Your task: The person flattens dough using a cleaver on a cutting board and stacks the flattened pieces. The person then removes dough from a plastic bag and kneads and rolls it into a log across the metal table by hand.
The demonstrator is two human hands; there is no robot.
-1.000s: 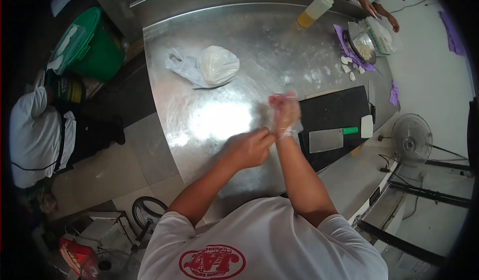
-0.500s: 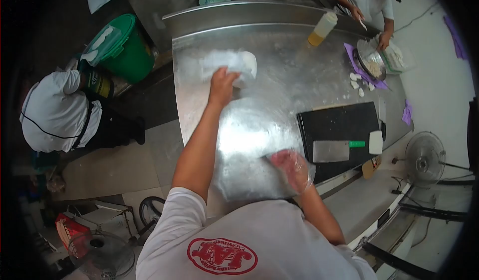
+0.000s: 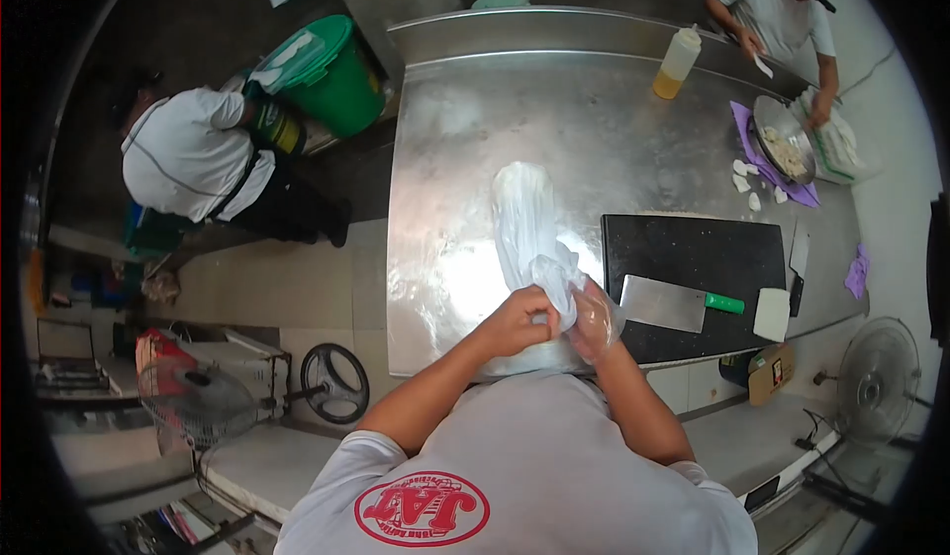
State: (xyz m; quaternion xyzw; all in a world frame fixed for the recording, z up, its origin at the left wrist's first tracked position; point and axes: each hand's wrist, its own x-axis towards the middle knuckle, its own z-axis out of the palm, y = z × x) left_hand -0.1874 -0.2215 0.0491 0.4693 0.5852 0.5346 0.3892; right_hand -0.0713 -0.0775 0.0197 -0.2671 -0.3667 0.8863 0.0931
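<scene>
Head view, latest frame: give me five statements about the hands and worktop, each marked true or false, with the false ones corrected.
1. The left hand and right hand are both at the white plastic bag. True.
2. The left hand wears a clear glove. False: it is bare; the clear glove is on the right hand.
3. The cleaver lies on the black board. True.
4. The cleaver's handle is red. False: the handle is green.
5. The squeeze bottle contains yellow liquid. True.

Plastic bag (image 3: 526,238): thin, whitish, wrinkled, and it's stretched lengthwise here!
Bag neck (image 3: 556,270): bunched up, gripped at the near end.
Far end (image 3: 522,181): rounded, pale, filled.
Spot: held over the steel table (image 3: 445,179).
</scene>
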